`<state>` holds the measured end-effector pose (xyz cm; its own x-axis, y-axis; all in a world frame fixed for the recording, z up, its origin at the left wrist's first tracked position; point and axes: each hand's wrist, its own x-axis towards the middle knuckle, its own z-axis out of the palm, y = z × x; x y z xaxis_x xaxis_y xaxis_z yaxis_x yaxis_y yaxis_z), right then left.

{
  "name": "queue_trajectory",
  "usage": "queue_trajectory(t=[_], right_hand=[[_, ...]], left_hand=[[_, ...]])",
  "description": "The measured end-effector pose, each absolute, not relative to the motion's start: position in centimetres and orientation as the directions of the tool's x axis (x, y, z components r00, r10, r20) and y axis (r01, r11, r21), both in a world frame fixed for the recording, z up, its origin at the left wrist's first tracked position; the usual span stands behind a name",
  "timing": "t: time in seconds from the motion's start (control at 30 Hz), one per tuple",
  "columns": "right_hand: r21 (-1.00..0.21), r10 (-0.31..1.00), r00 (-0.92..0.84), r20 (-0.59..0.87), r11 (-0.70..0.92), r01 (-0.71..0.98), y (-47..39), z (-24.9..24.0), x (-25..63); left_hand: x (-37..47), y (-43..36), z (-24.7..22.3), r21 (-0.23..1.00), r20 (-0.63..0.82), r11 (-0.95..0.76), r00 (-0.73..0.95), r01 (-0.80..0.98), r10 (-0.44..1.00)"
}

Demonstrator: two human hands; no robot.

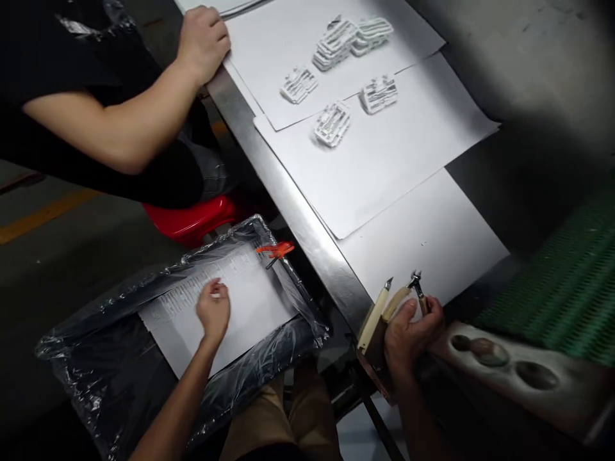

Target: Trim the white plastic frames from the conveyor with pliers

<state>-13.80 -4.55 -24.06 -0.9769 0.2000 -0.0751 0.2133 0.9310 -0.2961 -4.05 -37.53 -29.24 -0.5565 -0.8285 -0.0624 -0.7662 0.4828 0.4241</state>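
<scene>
My left hand [214, 310] is over the white sheet [250, 307] in the plastic-lined tray, fingers curled with thumb and fingertips close together. Whatever it may pinch is too small to make out. Rows of small thin pieces [187, 291] lie along the sheet's far edge, just beyond these fingers. At the table's near corner my right hand [416, 330] is closed round a pair of nippers [416, 282], jaws pointing away from me. Just left of that hand, a cream-handled craft knife [375, 320] stands tilted, blade up.
White frame-like parts [333, 123], some stacked, lie on paper sheets across the metal-edged table [288, 179]. An orange clip [276, 248] sits on the tray's rim [307, 301]. A co-worker's hand [204, 41] rests at the table edge, near a red stool [192, 221]. Green ribbed material [557, 288] is at right.
</scene>
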Motion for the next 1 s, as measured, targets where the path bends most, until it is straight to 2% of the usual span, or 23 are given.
queue_trajectory(t=[0.07,0.13,0.2,0.3,0.5,0.67,0.87,1.0], right_hand=[[-0.294,0.316,-0.946,0.07,0.913,0.283,-4.7,-24.0,-13.7],[-0.31,0.372,-0.912,0.173,0.899,0.308,-4.7,-24.2,-13.6],[-0.313,0.384,-0.895,0.228,0.899,0.306,-4.7,-24.5,-13.5],[-0.299,0.401,-0.883,0.246,0.898,0.324,-4.8,-24.7,-13.5],[-0.29,0.433,-0.871,0.232,0.886,0.363,-5.3,-24.4,-13.7],[-0.298,0.446,-0.865,0.231,0.878,0.374,-5.4,-24.3,-13.7],[-0.314,0.447,-0.866,0.224,0.874,0.37,-5.7,-24.1,-13.5],[-0.326,0.458,-0.857,0.236,0.868,0.375,-5.8,-24.1,-13.5]], left_hand=[[-2.8,-36.9,-33.6,0.396,-0.211,0.499,-0.605,-0.771,-0.768],[-4.6,-36.6,-37.1,0.39,-0.308,0.544,-0.662,-0.743,-0.683],[-7.5,-36.5,-39.7,0.376,-0.358,0.579,-0.689,-0.724,-0.63],[-9.9,-35.7,-41.8,0.326,-0.384,0.598,-0.681,-0.732,-0.624],[-4.1,-31.2,-41.5,0.292,-0.422,0.653,-0.707,-0.699,-0.568],[-4.5,-33.4,-42.1,0.245,-0.393,0.653,-0.689,-0.717,-0.609],[-7.0,-35.6,-44.1,0.295,-0.459,0.72,-0.754,-0.629,-0.47],[-4.7,-34.1,-44.2,0.345,-0.457,0.695,-0.76,-0.631,-0.463]])
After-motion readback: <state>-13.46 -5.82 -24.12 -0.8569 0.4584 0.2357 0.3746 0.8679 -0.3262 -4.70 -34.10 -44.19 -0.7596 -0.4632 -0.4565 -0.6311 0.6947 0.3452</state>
